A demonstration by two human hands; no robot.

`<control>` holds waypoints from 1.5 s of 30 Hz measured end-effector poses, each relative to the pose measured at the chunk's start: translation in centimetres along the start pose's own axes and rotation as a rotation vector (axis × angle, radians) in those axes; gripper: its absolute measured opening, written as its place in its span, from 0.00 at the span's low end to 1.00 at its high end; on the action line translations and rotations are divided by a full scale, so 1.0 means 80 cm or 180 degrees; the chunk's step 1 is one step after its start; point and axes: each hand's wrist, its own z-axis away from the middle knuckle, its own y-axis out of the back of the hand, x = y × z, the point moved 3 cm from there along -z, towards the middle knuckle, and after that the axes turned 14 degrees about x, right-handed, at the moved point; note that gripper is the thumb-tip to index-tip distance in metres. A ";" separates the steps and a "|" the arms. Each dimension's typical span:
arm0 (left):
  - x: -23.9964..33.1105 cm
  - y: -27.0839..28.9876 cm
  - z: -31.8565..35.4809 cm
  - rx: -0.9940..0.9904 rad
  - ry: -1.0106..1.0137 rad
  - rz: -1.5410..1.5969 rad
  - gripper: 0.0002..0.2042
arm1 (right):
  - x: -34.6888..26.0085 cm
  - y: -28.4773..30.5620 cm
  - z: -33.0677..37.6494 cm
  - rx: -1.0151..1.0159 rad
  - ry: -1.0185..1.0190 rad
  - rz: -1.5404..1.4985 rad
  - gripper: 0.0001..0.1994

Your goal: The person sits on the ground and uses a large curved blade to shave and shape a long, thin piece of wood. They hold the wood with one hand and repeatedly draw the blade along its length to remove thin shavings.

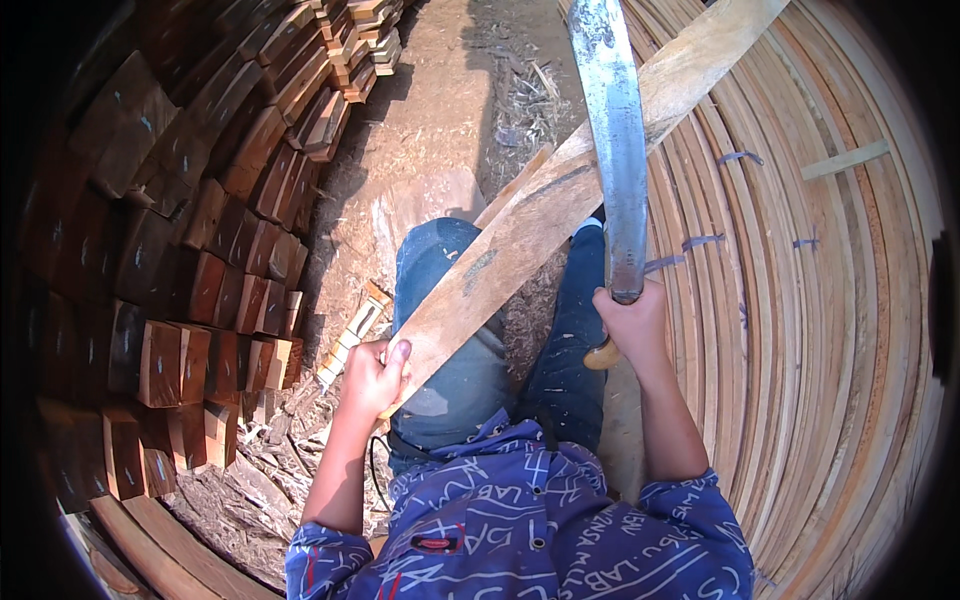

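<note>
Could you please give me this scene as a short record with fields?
Left hand: the left hand grips the near end of a board
Right hand: the right hand holds a machete by its handle
Blade: points away from the person, crossing in front of the board; contact cannot be told
Left side: stacked timber
Right side: long planks
Ground: wood chips

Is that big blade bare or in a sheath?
Bare: the blade shows uncovered grey metal from just above the right hand, which grips its handle, to the picture's top edge.
</note>
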 end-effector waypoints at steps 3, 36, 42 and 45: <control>0.010 0.012 -0.001 0.0055 -0.0076 -0.0258 0.28 | 0.012 -0.004 0.005 -0.0105 -0.0028 -0.0039 0.10; 0.010 0.008 -0.005 -0.0028 0.0010 -0.0062 0.29 | -0.005 -0.025 0.062 -0.0701 0.1317 0.0949 0.10; 0.018 0.009 -0.002 0.0012 0.0070 -0.0151 0.29 | -0.035 -0.004 -0.001 -0.0075 0.0319 0.0256 0.08; 0.020 0.007 0.000 -0.0020 0.0196 -0.0156 0.30 | -0.017 -0.008 0.007 -0.0088 0.0115 0.0195 0.09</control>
